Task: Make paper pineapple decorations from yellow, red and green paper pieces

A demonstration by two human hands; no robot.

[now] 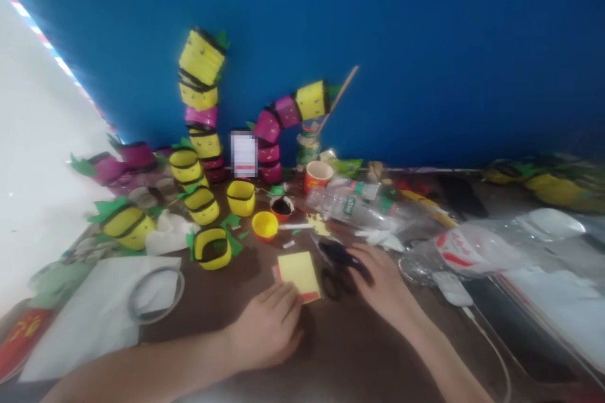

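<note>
My left hand (271, 324) is closed, its curled fingers on the lower left edge of a small yellow paper square (300, 267) with red along its lower edge. Just right of the paper, my right hand (378, 280) has its fingers on the dark handles of a pair of scissors (338, 255). The blades point up and left, and blur hides the exact grip. Beyond the paper stand a small yellow-lined cup (265, 225), a cup of dark paint (282, 206) and several yellow cut-bottle pots (241, 198) with black rims.
Clear plastic bottles (352, 209) and a large bottle with a red label (460, 249) lie to the right. A roll of tape (156, 295) rests on white paper (89, 312) at left. A charger (452, 289) with a cable and a dark tablet (515, 327) lie right. A blue wall (401, 44) stands behind.
</note>
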